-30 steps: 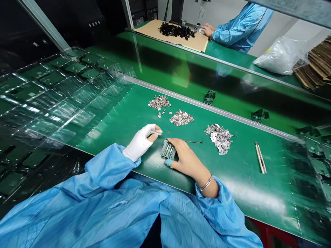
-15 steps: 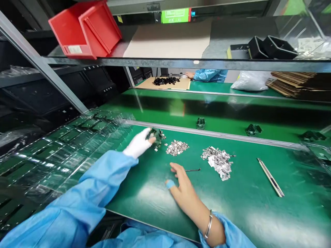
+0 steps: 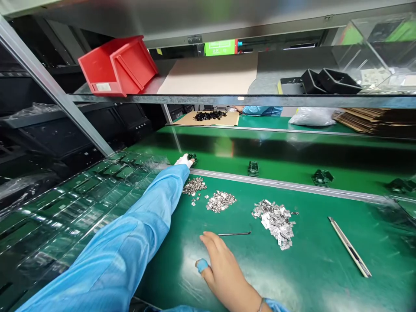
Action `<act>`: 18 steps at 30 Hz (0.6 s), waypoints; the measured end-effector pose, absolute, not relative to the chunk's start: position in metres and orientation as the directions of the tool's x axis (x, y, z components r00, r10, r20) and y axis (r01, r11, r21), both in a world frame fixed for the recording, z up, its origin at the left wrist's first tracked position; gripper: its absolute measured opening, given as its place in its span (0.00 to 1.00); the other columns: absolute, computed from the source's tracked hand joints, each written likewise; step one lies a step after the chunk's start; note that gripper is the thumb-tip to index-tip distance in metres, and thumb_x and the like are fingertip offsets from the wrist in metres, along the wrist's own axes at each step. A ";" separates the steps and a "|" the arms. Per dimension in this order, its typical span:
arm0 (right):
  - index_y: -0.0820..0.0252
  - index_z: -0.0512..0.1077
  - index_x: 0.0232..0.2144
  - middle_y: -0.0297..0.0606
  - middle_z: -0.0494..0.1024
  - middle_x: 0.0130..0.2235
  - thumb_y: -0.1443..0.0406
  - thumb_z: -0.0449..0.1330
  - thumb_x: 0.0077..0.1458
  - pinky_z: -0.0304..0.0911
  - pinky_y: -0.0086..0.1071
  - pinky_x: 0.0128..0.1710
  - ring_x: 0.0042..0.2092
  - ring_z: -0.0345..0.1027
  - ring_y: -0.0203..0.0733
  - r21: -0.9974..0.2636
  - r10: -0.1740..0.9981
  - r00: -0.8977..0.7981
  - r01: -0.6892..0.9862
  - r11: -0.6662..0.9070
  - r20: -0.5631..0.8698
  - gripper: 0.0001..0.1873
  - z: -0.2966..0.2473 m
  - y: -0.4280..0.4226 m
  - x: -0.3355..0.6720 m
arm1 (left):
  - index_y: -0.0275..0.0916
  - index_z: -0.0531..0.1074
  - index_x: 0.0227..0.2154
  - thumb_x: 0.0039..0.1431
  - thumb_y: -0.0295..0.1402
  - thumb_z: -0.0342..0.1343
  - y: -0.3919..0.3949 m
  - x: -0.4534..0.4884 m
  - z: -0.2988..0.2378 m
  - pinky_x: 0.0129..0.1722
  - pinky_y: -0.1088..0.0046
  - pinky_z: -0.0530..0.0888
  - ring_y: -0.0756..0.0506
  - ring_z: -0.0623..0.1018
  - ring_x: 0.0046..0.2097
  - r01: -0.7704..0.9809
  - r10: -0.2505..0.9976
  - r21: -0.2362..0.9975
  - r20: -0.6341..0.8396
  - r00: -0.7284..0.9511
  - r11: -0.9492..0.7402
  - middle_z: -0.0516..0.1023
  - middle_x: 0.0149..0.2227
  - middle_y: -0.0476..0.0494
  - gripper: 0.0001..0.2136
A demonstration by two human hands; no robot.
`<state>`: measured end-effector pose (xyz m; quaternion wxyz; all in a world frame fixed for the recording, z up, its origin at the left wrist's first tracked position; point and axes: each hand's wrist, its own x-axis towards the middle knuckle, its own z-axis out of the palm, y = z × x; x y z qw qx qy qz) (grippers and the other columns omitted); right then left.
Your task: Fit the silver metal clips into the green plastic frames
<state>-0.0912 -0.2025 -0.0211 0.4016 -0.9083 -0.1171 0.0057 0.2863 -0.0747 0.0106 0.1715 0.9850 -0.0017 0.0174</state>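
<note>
My left hand (image 3: 184, 160), in a white glove, reaches far out over the metal rail. Its fingers are closed on a small black part (image 3: 193, 157) at the green strip beyond, though whether the part rests there I cannot tell. My right hand (image 3: 224, 271) is held over the near part of the green table, bare apart from blue tape on the thumb. Its fingers are apart and hold nothing. Just beyond them lies a thin hooked rod (image 3: 236, 234). Small metal pieces lie in heaps: one by my left sleeve (image 3: 195, 185), one in the middle (image 3: 221, 201), flatter ones (image 3: 276, 221) to the right.
More black parts (image 3: 253, 168) stand spaced along the strip behind the rail (image 3: 279, 185). A utility knife (image 3: 349, 247) lies at the right. Clear plastic trays (image 3: 81, 208) fill the left side. Overhead, a shelf carries a red bin (image 3: 118, 69). A co-worker's blue sleeve (image 3: 263, 111) shows behind.
My left hand has moved forward with the black part, from over the near table to beyond the rail. The view has tilted up, and my right hand sits lower in it, still open.
</note>
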 end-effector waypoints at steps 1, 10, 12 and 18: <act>0.62 0.62 0.59 0.47 0.62 0.62 0.73 0.52 0.49 0.60 0.47 0.60 0.61 0.59 0.52 -0.726 0.224 0.971 0.212 -0.655 0.081 0.32 -0.021 -0.203 -0.091 | 0.30 0.57 0.59 0.59 0.44 0.52 -0.076 0.286 0.014 0.49 0.64 0.69 0.35 0.72 0.53 -0.011 -0.001 0.342 0.028 1.000 -0.940 0.69 0.53 0.26 0.31; 0.61 0.60 0.58 0.47 0.64 0.61 0.73 0.50 0.51 0.63 0.44 0.58 0.61 0.60 0.49 -0.625 0.298 0.947 0.304 -0.719 0.118 0.30 -0.036 -0.213 -0.094 | 0.33 0.58 0.60 0.62 0.39 0.49 -0.048 0.252 0.061 0.52 0.77 0.66 0.45 0.70 0.55 -0.231 -0.238 0.449 0.042 0.970 -0.863 0.69 0.57 0.38 0.26; 0.59 0.61 0.58 0.45 0.65 0.60 0.72 0.50 0.52 0.65 0.42 0.56 0.60 0.62 0.47 -0.606 0.322 0.935 0.342 -0.718 0.147 0.29 -0.039 -0.214 -0.095 | 0.41 0.64 0.57 0.58 0.39 0.54 -0.016 0.239 0.074 0.50 0.79 0.67 0.47 0.72 0.52 -0.311 -0.339 0.456 0.022 0.940 -0.834 0.72 0.54 0.47 0.24; 0.58 0.65 0.54 0.43 0.69 0.57 0.71 0.50 0.52 0.69 0.38 0.51 0.56 0.67 0.46 -0.574 0.341 0.908 0.418 -0.704 0.243 0.25 -0.039 -0.212 -0.095 | 0.40 0.72 0.47 0.58 0.32 0.56 0.120 0.194 0.104 0.51 0.71 0.66 0.47 0.72 0.46 -0.369 -0.368 -0.004 0.104 0.924 -0.929 0.76 0.46 0.48 0.13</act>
